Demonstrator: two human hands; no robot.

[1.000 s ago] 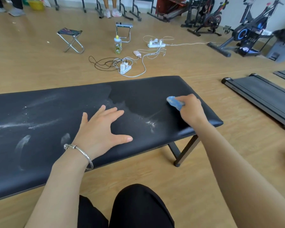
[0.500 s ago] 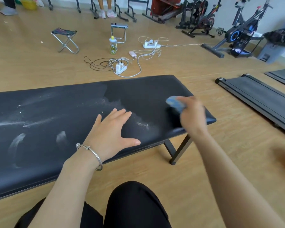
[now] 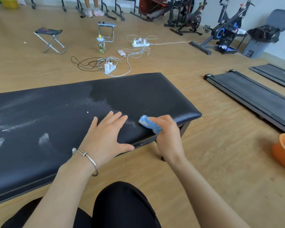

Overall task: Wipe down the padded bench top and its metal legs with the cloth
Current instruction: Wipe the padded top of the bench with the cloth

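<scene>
Two hands: right hand grips cloth; left hand flat on bench.

Cloth on bench top, right of left hand.

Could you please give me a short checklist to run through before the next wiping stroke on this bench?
1. Cloth gripped in right hand: ok.
2. Left hand flat on bench top, steadying: ok.
3. Right end free of dust: ok.
4. Spot beside cloth clean: not ok, white crumbs lie there.
5. Left part clean: not ok, white streaks.
6. Metal leg wiped: cannot tell.
</scene>
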